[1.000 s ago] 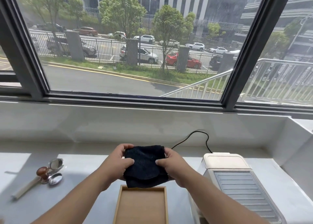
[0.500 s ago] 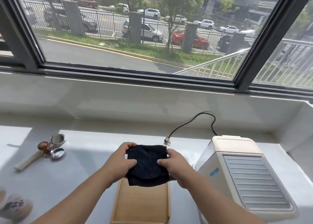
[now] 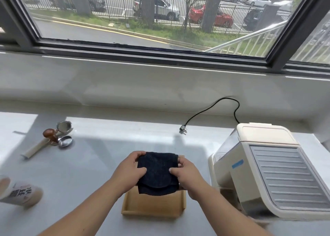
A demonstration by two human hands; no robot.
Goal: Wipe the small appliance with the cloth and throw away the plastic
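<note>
Blurred plastic packet (image 3: pixel 23 193), partly cropped by the left edge.

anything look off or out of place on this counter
The appliance is unplugged: its plug lies loose on the counter, in no socket. At the left edge a printed cup seems to lie on its side, though it is blurred. Nothing looks spilled or broken.

Both hands, left hand (image 3: pixel 129 171) and right hand (image 3: pixel 187 175), hold a folded dark cloth (image 3: pixel 158 173) above a wooden tray (image 3: pixel 153 206) near the counter's (image 3: pixel 107 143) front edge. A cream appliance (image 3: pixel 264 171) stands toward the right edge, its unplugged cord (image 3: pixel 210 110) trailing toward the back edge; metal tools (image 3: pixel 59 135) lie toward the left.
</note>
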